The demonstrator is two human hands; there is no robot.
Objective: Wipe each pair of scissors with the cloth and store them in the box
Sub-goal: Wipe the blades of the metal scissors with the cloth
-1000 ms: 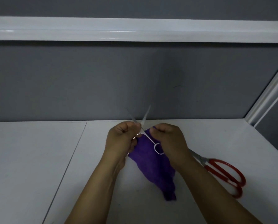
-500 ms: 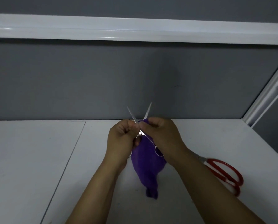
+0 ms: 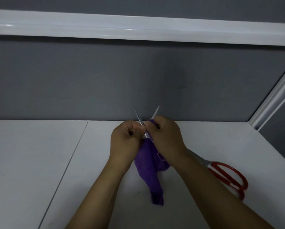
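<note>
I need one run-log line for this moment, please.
step: wiping | left hand: grips silver scissors, blades open | right hand: pinches purple cloth on blade | red scissors: lying on table

The only view comes from a wide-angle camera worn on the person's head, facing forward and tilted down. Both forearms enter from the bottom edge and meet about mid-frame at the left hand (image 3: 126,141) and right hand (image 3: 168,140), close under the lens with the scissors (image 3: 139,120) and cloth (image 3: 148,172) between them. The desk (image 3: 39,162) fills the lower half and runs back to a grey wall (image 3: 88,80) facing the camera, with a white rail (image 3: 138,28) crossing near the top edge and a white post (image 3: 273,101) slanting up at the right edge.
</note>
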